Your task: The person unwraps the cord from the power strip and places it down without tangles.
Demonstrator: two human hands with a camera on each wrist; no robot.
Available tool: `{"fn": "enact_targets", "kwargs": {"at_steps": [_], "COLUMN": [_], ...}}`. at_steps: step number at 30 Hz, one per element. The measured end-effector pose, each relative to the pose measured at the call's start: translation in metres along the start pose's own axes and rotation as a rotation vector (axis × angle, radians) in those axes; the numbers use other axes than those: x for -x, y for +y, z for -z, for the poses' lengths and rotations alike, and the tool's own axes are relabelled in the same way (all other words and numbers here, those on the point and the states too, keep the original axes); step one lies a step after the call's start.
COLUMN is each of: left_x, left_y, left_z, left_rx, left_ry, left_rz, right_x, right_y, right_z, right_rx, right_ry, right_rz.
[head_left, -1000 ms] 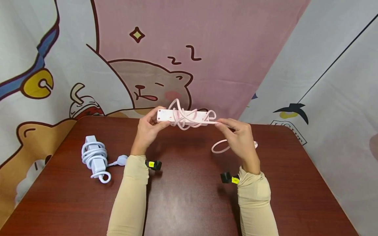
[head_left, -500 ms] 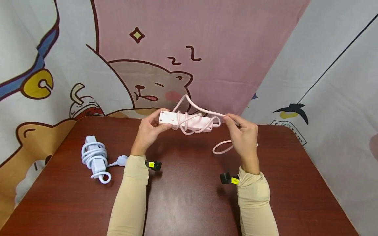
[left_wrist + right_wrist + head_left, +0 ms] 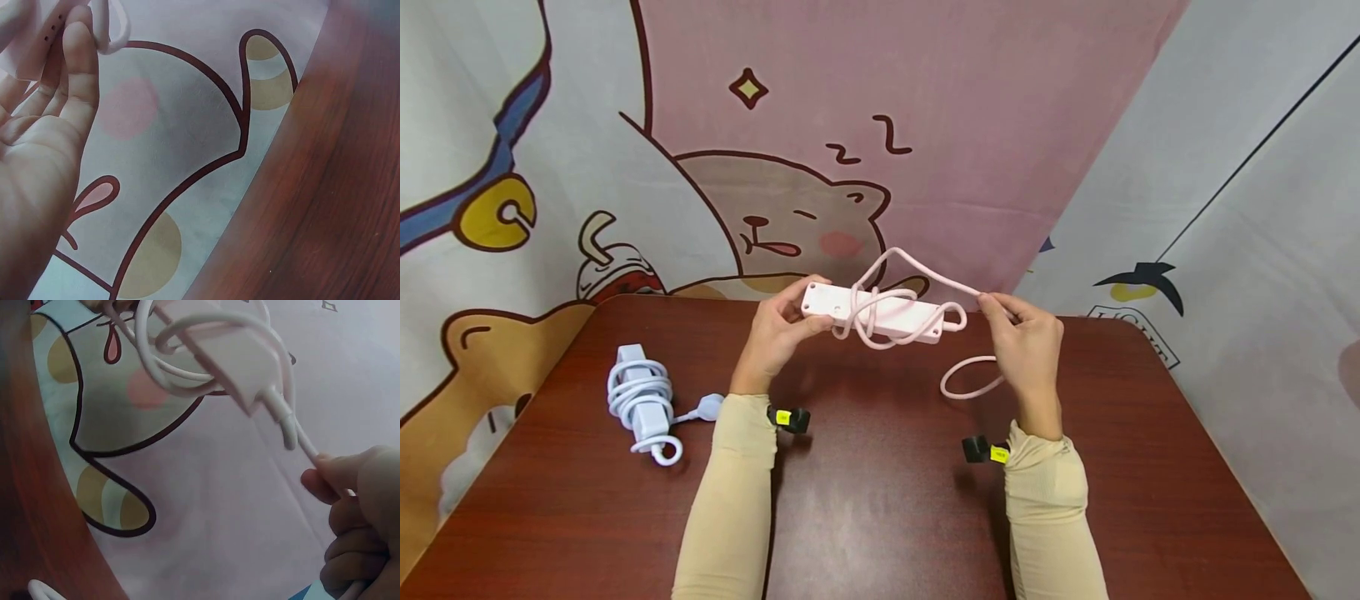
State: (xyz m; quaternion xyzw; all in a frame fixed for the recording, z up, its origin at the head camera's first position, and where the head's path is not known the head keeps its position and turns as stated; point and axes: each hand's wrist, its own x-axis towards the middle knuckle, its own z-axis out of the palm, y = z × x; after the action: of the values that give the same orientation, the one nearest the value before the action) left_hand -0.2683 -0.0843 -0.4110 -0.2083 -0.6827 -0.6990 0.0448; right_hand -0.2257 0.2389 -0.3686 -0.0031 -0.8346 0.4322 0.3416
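Note:
A pink power strip (image 3: pixel 898 315) is raised above the table, its own cord wound loosely around it. My left hand (image 3: pixel 775 337) grips its left end between thumb and fingers. The right hand (image 3: pixel 1026 342) pinches the pink cord (image 3: pixel 936 276), which rises in a peak off the strip and runs to my fingertips. Below that hand a loop of the same cord hangs over the table. In the right wrist view, the cord leaves the strip's end (image 3: pixel 250 369) close to my thumb and forefinger. Only a corner of the strip (image 3: pixel 28 56) shows in the left wrist view.
On the left of the brown table (image 3: pixel 880 500) lies a light blue power strip (image 3: pixel 643 404) wrapped in its cord. Its plug (image 3: pixel 709 407) points toward my left forearm. A cartoon-printed curtain (image 3: pixel 962 125) stands behind the table's far edge.
My right hand has moved slightly right with the cord, lifting a turn off the strip. The remaining coils look looser. The strip's right end has tipped down a little; my left hand keeps its grip.

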Motion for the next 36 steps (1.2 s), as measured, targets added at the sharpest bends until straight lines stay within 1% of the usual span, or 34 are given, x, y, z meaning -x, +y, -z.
{"fn": "enact_targets", "kwargs": {"at_steps": [10, 15, 18, 24, 28, 32, 36], "left_x": [0.0, 0.001, 0.001, 0.001, 0.001, 0.0, -0.001], "left_y": [0.002, 0.0, 0.0, -0.001, -0.002, -0.002, -0.003], "left_z": [0.001, 0.001, 0.002, 0.003, 0.003, 0.003, 0.003], "left_rx": [-0.011, 0.011, 0.009, 0.016, 0.003, -0.023, -0.036], "left_ry": [0.025, 0.044, 0.06, 0.086, 0.114, 0.145, 0.164], "left_rz": [-0.008, -0.021, -0.022, -0.024, -0.025, -0.024, -0.029], "right_x": [0.0, 0.001, 0.002, 0.002, 0.001, 0.001, 0.0], "right_y": [0.013, 0.019, 0.021, 0.023, 0.026, 0.029, 0.03], "right_z": [0.0, 0.0, 0.001, 0.003, 0.007, 0.011, 0.012], "right_rx": [0.178, 0.234, 0.263, 0.311, 0.334, 0.344, 0.344], "right_ry": [-0.115, -0.206, -0.267, -0.408, -0.507, -0.589, -0.652], "right_rz": [-0.036, -0.078, -0.082, -0.089, -0.092, -0.058, -0.038]}}
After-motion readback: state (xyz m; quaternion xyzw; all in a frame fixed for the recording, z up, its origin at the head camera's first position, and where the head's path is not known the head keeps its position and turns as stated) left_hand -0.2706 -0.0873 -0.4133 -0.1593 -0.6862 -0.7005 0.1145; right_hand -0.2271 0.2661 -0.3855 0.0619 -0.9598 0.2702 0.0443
